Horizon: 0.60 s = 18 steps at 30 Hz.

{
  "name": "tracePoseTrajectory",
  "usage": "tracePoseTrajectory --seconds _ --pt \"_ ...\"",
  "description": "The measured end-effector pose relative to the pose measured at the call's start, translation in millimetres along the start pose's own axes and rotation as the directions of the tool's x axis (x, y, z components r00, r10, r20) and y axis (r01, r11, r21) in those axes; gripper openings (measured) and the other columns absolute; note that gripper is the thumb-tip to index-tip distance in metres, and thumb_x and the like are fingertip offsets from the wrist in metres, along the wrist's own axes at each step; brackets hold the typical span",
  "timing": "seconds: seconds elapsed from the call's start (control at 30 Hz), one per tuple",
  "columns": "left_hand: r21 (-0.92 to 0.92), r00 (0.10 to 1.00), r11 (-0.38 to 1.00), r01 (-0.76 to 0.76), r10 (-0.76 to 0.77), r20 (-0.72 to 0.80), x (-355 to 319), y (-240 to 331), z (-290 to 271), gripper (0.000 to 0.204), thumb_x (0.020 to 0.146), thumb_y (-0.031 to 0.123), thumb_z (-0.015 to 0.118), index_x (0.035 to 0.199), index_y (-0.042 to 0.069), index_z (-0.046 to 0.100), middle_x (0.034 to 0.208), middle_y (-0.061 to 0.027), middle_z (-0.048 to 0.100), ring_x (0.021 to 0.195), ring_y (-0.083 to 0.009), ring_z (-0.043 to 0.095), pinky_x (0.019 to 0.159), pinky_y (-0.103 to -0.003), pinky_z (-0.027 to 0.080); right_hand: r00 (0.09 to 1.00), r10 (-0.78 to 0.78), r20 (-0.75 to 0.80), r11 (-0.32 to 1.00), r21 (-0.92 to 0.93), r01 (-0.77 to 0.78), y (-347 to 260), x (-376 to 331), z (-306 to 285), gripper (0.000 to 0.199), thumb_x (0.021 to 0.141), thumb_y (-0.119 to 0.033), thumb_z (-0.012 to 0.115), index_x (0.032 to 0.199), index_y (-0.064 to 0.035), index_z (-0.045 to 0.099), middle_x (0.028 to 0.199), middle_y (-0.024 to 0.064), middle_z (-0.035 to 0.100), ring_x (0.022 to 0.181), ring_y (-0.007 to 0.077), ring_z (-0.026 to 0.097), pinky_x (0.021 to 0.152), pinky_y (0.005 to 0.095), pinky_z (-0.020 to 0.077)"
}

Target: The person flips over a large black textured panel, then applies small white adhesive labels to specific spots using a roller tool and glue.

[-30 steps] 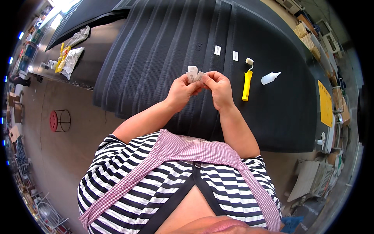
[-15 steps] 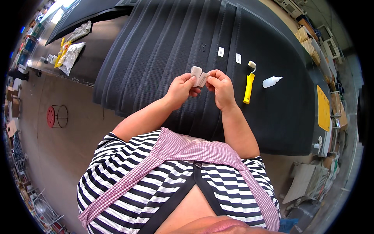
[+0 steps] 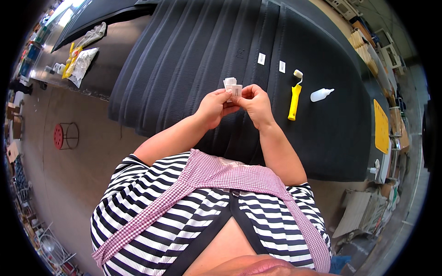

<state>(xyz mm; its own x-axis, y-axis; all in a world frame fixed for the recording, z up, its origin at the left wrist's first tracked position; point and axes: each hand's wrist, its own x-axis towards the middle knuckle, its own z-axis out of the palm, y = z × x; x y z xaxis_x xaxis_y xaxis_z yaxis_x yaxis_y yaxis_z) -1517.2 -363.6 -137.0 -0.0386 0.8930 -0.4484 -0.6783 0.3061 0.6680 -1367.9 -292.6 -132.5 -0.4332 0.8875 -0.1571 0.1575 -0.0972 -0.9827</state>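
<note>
above a black ribbed mat (image 3: 193,50), small white labels (image 3: 232,85) are pinched by left hand (image 3: 213,106) and right hand (image 3: 256,102).

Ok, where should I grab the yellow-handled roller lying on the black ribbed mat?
Grip the yellow-handled roller by the middle of its straight yellow handle, coming from above. It lies flat on the black ribbed mat, pale roller head pointing away from the person, with bare mat on both sides.
</note>
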Motion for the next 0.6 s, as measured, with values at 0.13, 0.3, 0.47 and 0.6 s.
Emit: tracePoseTrajectory --seconds 0.13,0.3,0.47,0.6 --pt "0.017 1.0 1.0 -0.015 0.015 0.001 -2.4 3.2 1.7 0.029 0.107 0.02 0.048 0.124 -0.001 0.06 0.11 -0.0108 0.067 0.099 -0.0196 0.068 0.092 -0.034 0.058 1.0 -0.005 -0.023 0.999 -0.043 0.004 -10.6 -3.9 1.5 0.017 0.085 -0.007 0.082 0.091 -0.0021 0.067 0.08 0.0029 0.066 0.071 0.0097 0.061 0.068 0.0231 0.0511" --pt "0.023 0.999 0.999 -0.027 0.026 0.026 -2.8 2.7 1.7 0.031 0.108 0.021 0.048 0.125 -0.001 0.06 0.113 -0.0118 0.068 0.1 -0.0193 0.069 0.091 -0.033 0.058 0.988 -0.135 -0.07 0.98 -0.158 0.122 -3.8 -1.2 0.3 0.012 0.088 -0.008 0.077 0.088 0.0002 0.069 0.077 0.0041 0.067 0.068 0.0113 0.061 0.066 0.0254 0.0504" --pt "0.054 1.0 0.998 -0.017 0.016 0.006 0.5 3.6 -0.2 0.031 0.108 0.021 0.048 0.125 -0.002 0.06 0.112 -0.0113 0.069 0.098 -0.0181 0.07 0.088 -0.032 0.059 0.942 -0.335 -0.038 0.856 -0.429 0.287 -3.4 -1.8 0.3 0.012 0.092 -0.008 0.07 0.09 0.0031 0.068 0.081 0.0076 0.067 0.07 0.0147 0.062 0.068 0.0293 0.0509" --pt "0.071 1.0 0.997 -0.015 0.016 -0.016 5.5 3.4 -5.7 0.032 0.108 0.022 0.049 0.125 -0.003 0.061 0.109 -0.0106 0.069 0.095 -0.0171 0.069 0.087 -0.031 0.059 0.945 -0.328 -0.016 0.838 -0.466 0.283 -11.8 -2.3 -1.8 0.012 0.093 -0.008 0.067 0.091 0.0033 0.068 0.084 0.0079 0.066 0.072 0.0155 0.063 0.068 0.0297 0.0504"
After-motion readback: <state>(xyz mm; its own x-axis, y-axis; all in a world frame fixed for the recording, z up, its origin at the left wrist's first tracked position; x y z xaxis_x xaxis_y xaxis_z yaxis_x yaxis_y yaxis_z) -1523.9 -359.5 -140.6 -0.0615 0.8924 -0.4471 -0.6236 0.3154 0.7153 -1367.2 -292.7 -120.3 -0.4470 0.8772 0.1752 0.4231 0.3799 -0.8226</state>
